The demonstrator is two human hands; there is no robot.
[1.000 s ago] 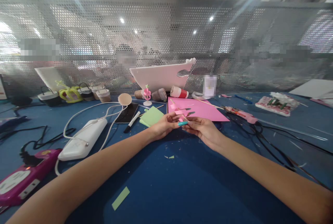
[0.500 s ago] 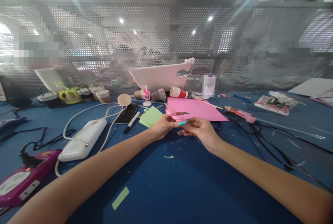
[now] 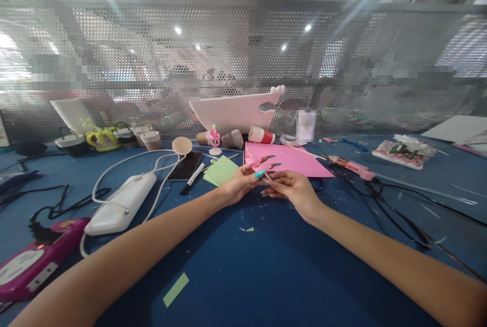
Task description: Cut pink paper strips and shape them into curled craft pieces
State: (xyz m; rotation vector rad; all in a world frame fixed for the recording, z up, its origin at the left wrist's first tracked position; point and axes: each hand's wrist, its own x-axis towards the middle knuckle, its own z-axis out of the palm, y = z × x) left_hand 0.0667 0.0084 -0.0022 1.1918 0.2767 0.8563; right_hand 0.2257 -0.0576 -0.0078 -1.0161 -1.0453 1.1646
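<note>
My left hand (image 3: 239, 184) is closed on a curled pink paper strip (image 3: 252, 162), its turquoise thumbnail turned upward. Close beside it, my right hand (image 3: 294, 190) pinches a thin pale stick (image 3: 268, 177) that slants toward the left fingertips. Whether the stick touches the strip is hidden by the fingers. Behind both hands lies a pink paper sheet (image 3: 304, 160). Left of my left hand are green paper sheets (image 3: 220, 170). A small pink paper-strip ornament (image 3: 215, 140) on a round base stands farther back.
A white power bank (image 3: 122, 205) with cables and a purple power strip (image 3: 45, 258) lie at left. A marker (image 3: 193, 179) rests beside a phone (image 3: 184, 167). A hot glue gun (image 3: 352, 167) sits at right. Paper cups (image 3: 262, 135) lie before a perforated metal screen (image 3: 236, 53).
The thin stick between my hands has come into view. My left thumb has tilted upward and the pink strip has shifted slightly. Both arms stay almost in place.
</note>
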